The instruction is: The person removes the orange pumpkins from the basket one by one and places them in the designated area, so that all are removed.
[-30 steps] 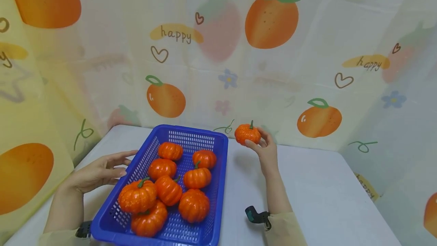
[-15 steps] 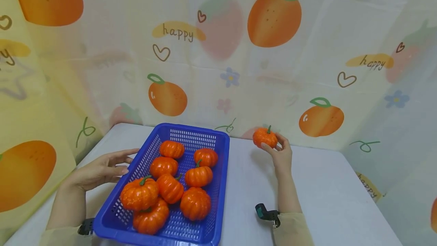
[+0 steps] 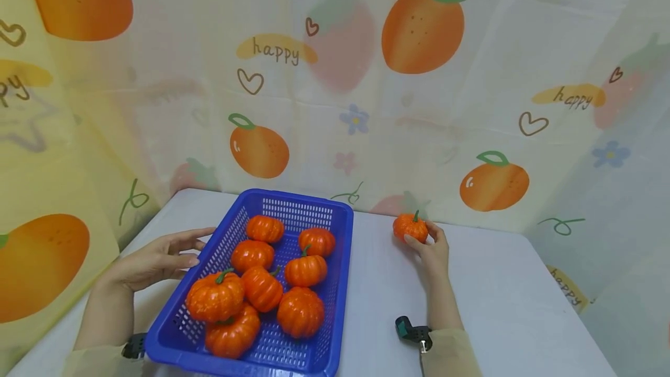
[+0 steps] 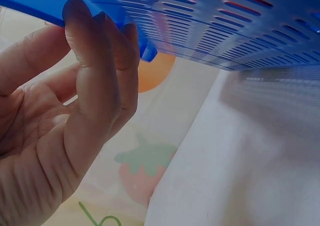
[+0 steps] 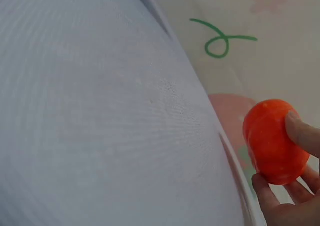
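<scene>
At the right, my right hand (image 3: pixel 433 249) holds a small orange pumpkin (image 3: pixel 409 228) with a green stem, low over the back of the white table. In the right wrist view, the thumb lies on one side of the pumpkin (image 5: pixel 274 141) and the fingers on the other. My left hand (image 3: pixel 154 262) is at the left side of a blue plastic basket (image 3: pixel 342 284), its fingertips at the outside of the rim. The left wrist view shows those loosely bent fingers (image 4: pixel 92 71) just under the rim. Several more orange pumpkins (image 3: pixel 300 312) lie in the basket.
The basket stands on the left half of the white table (image 3: pixel 502 301). A fruit-printed curtain (image 3: pixel 324 132) hangs right behind the table and along both sides. Black wrist cameras (image 3: pixel 413 332) are strapped over the beige sleeves.
My right hand has carried the pumpkin rightward, away from the basket, then lowered it toward the table. The left hand and the basket stay in place, while the head view shifts slightly.
</scene>
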A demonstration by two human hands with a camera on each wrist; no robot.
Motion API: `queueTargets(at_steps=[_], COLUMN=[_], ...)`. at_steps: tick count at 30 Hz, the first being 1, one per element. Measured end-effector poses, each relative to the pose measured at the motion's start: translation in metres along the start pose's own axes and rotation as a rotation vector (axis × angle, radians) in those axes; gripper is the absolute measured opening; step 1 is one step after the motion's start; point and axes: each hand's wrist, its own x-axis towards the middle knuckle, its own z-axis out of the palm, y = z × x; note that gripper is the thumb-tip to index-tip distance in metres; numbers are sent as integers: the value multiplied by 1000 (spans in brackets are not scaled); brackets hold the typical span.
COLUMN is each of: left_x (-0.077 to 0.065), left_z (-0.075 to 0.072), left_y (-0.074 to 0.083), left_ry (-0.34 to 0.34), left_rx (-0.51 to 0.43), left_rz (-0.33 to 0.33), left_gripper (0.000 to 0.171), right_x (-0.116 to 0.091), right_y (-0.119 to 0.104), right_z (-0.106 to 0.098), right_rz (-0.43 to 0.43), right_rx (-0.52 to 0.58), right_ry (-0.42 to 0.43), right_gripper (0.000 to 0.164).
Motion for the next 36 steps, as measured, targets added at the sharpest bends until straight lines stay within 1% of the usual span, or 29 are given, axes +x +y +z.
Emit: queueTargets(at_steps=[7, 11, 18, 22, 31, 36], left_x=[-1, -2, -1, 0, 1, 0], left_z=[0, 0, 0, 0, 0, 1], left_y=[-1, -1, -1, -1, 0, 1], left_ry=[11, 9, 19, 24, 18, 21], left_rx=[4, 3, 12, 17, 9, 14], left_rz=[-15, -12, -11, -16, -5, -11], left_gripper=[57, 58, 59, 59, 59, 59], right_x=[1, 0, -1, -1, -3, -3], right_y=[7, 8, 7, 7, 8, 7], right_z=[4, 6, 6, 5, 3, 2], right_rz=[8, 12, -28, -33, -23, 1], right_rx=[-23, -21, -43, -64, -115, -131], right_ry=[-2, -3, -22, -31, -39, -46], right_gripper=[76, 75, 73, 74, 74, 76])
